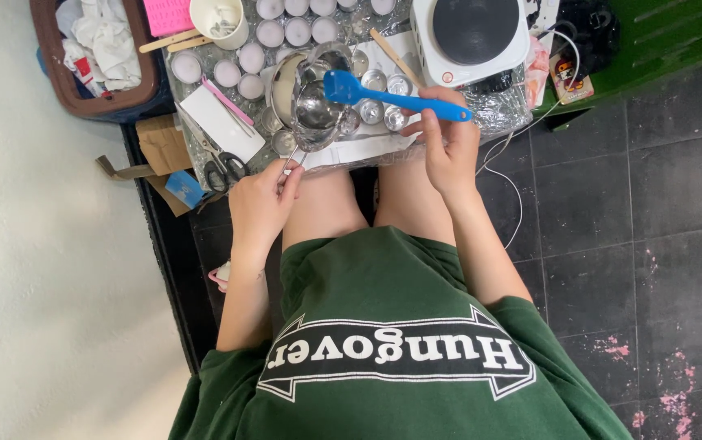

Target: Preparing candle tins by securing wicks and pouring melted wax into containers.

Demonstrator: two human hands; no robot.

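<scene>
Dark floor tiles [612, 204] lie open at one side of the crowded foil-covered low table [497, 114], whose near edge touches the knees. Left hand [263, 204] pinches the handle of one small steel pouring pot [318, 106] over it; right hand [447, 147] is closed around one blue silicone spatula [392, 98], blade at the pot's rim.

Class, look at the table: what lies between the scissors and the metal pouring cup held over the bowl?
In the head view, a white card with pink sticks lies between the scissors and the metal cup.

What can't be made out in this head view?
- Contents of the small metal pot: glare hides them.
- Left hand grip on the pot handle: too small to tell.
- Top row of tealight cups: cut by the upper edge.
- Brown basket contents: only crumpled white cloth shows.
- Right hand palm: turned away, holding the blue spatula.
</scene>
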